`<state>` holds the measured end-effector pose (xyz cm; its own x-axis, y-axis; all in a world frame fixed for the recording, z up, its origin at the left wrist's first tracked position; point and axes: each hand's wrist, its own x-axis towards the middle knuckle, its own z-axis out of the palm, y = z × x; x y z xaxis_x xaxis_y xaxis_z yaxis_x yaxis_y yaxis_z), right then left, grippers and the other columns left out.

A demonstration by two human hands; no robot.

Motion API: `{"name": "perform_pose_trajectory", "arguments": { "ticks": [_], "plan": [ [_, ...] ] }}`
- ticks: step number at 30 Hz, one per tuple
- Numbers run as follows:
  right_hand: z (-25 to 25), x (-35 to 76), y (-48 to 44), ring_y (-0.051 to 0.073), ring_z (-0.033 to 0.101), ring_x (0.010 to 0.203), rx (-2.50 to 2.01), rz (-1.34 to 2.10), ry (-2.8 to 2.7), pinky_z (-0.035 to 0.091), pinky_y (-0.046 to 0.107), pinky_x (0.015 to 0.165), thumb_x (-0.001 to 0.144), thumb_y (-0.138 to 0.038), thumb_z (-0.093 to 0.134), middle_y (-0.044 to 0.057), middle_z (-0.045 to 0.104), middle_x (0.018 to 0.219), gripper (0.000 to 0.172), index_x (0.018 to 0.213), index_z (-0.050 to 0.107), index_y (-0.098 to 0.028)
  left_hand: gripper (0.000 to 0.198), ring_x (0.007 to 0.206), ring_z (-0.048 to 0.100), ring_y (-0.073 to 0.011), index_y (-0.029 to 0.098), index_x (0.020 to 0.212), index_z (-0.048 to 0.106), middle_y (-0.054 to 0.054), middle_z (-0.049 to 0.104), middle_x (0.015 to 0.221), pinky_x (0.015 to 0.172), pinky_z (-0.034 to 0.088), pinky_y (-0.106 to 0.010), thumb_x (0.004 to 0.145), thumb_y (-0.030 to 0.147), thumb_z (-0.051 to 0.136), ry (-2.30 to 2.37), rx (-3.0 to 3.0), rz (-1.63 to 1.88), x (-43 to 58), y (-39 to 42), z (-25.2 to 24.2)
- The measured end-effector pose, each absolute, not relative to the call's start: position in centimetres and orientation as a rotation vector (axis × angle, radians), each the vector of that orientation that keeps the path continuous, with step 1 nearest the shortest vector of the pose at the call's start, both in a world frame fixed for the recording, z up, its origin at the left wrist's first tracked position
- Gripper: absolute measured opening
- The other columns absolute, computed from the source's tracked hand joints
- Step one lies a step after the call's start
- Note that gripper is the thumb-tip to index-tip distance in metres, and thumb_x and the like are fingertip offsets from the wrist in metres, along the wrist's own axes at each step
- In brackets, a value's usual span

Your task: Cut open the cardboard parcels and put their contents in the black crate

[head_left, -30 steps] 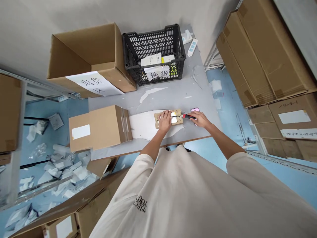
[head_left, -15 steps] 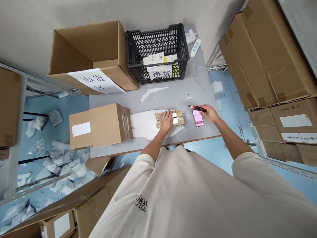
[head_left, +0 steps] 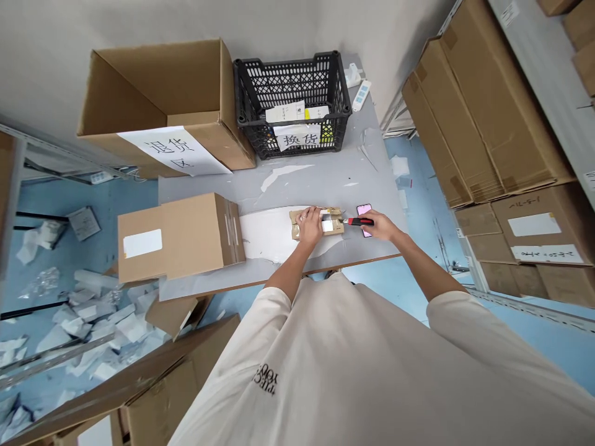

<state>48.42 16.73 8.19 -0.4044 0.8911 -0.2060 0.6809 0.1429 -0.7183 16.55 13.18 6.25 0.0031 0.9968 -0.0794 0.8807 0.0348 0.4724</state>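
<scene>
A small brown cardboard box (head_left: 333,227) with a white label lies on the white sheet (head_left: 264,234) on the grey table. My left hand (head_left: 310,224) lies over the box's left part and grips it, its fingers hiding some of the top. My right hand (head_left: 382,225) is wrapped round a red and black utility knife (head_left: 361,221). The knife points left, with its blade at the right end of the box; how deep the tip goes is too small to tell. A phone with a pink screen (head_left: 364,209) lies partly hidden beneath the knife and right hand.
A closed carton (head_left: 190,235) stands on the left of the table (head_left: 316,179). Behind are a large open carton (head_left: 153,80) and a black plastic crate (head_left: 292,74) holding packets. Power strips (head_left: 361,95) lie at the back right. Stacked cartons (head_left: 488,118) flank the right side.
My right hand has brought the utility knife left and slightly down, from above the phone to the right end of the cardboard box. My left hand stays on the box. The view has shifted slightly.
</scene>
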Motion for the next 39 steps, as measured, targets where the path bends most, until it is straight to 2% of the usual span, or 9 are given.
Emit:
{"name": "perform_pose_trajectory", "arguments": {
  "ticks": [7, 15, 17, 20, 23, 27, 30, 34, 39],
  "plan": [
    [7.9, 49.1, 18.1, 0.035, 0.073, 0.120, -1.704, 0.851, -2.075, 0.059, 0.052, 0.112, 0.100, -0.035, 0.066, 0.014, 0.078, 0.131, 0.044, 0.140, 0.081, -0.024, 0.055, 0.162, 0.050, -0.0319, 0.029, 0.165, 0.059, -0.012, 0.062, 0.172, 0.132, 0.032, -0.058, 0.114, 0.028, 0.037, 1.874, 1.972, 0.377, 16.3, 12.8, 6.2],
    [7.7, 47.0, 19.8, 0.036, 0.072, 0.121, -1.692, 0.945, -2.035, 0.056, 0.054, 0.116, 0.097, -0.041, 0.070, 0.015, 0.077, 0.129, 0.045, 0.136, 0.080, -0.020, 0.060, 0.171, 0.035, -0.0382, 0.019, 0.165, 0.058, -0.019, 0.044, 0.182, 0.138, 0.026, -0.059, 0.109, 0.042, 0.055, 1.733, 2.137, 0.315, 15.0, 11.0, 7.3],
    [7.6, 44.7, 20.5, 0.036, 0.072, 0.123, -1.629, 0.983, -2.029, 0.055, 0.054, 0.118, 0.097, -0.042, 0.070, 0.016, 0.078, 0.132, 0.044, 0.134, 0.081, -0.020, 0.056, 0.164, 0.044, -0.0397, 0.021, 0.161, 0.060, -0.020, 0.048, 0.178, 0.133, 0.033, -0.059, 0.111, 0.044, 0.055, 1.765, 2.138, 0.322, 14.4, 9.6, 7.6],
    [7.5, 41.1, 21.4, 0.035, 0.073, 0.126, -1.536, 1.090, -2.019, 0.055, 0.053, 0.118, 0.098, -0.043, 0.070, 0.014, 0.078, 0.138, 0.044, 0.134, 0.078, -0.021, 0.047, 0.137, 0.063, -0.0360, 0.022, 0.155, 0.064, -0.020, 0.064, 0.155, 0.119, 0.047, -0.053, 0.114, 0.042, 0.052, 1.788, 2.123, 0.307, 13.2, 7.4, 7.5],
    [7.3, 38.5, 21.8, 0.033, 0.075, 0.124, -1.477, 1.261, -2.046, 0.058, 0.050, 0.114, 0.098, -0.043, 0.071, 0.011, 0.081, 0.136, 0.041, 0.134, 0.076, -0.023, 0.042, 0.121, 0.068, -0.0327, 0.022, 0.152, 0.065, -0.018, 0.068, 0.139, 0.110, 0.053, -0.048, 0.115, 0.038, 0.052, 1.728, 2.169, 0.227, 12.2, 5.9, 7.1],
    [7.1, 37.7, 21.3, 0.032, 0.077, 0.119, -1.517, 1.325, -2.053, 0.060, 0.049, 0.110, 0.098, -0.043, 0.072, 0.009, 0.084, 0.131, 0.039, 0.132, 0.074, -0.025, 0.038, 0.113, 0.072, -0.0322, 0.022, 0.147, 0.067, -0.017, 0.070, 0.133, 0.098, 0.058, -0.045, 0.116, 0.033, 0.047, 1.785, 2.134, 0.118, 11.1, 5.7, 6.6],
    [6.8, 38.3, 20.2, 0.032, 0.078, 0.118, -1.575, 1.352, -1.990, 0.061, 0.050, 0.109, 0.098, -0.046, 0.072, 0.009, 0.084, 0.128, 0.036, 0.129, 0.072, -0.026, 0.035, 0.116, 0.073, -0.0335, 0.023, 0.142, 0.069, -0.018, 0.071, 0.136, 0.100, 0.060, -0.046, 0.116, 0.031, 0.048, 1.865, 2.060, 0.149, 10.3, 6.5, 6.3],
    [6.1, 38.1, 17.5, 0.030, 0.079, 0.114, -1.548, 1.517, -1.827, 0.062, 0.048, 0.107, 0.097, -0.052, 0.074, 0.008, 0.084, 0.124, 0.035, 0.122, 0.066, -0.028, 0.044, 0.133, 0.071, -0.0332, 0.022, 0.149, 0.065, -0.018, 0.064, 0.157, 0.111, 0.060, -0.047, 0.110, 0.019, 0.045, 1.902, 1.941, 0.333, 9.3, 8.1, 5.8],
    [5.5, 36.1, 14.4, 0.030, 0.080, 0.104, -1.481, 1.803, -1.591, 0.064, 0.041, 0.085, 0.095, -0.062, 0.076, 0.007, 0.083, 0.108, 0.045, 0.120, 0.057, -0.029, 0.049, 0.151, 0.060, -0.0340, 0.018, 0.157, 0.061, -0.020, 0.055, 0.169, 0.123, 0.055, -0.051, 0.112, 0.029, 0.044, 1.868, 1.845, 0.466, 9.3, 10.4, 6.0]
  ]
}}
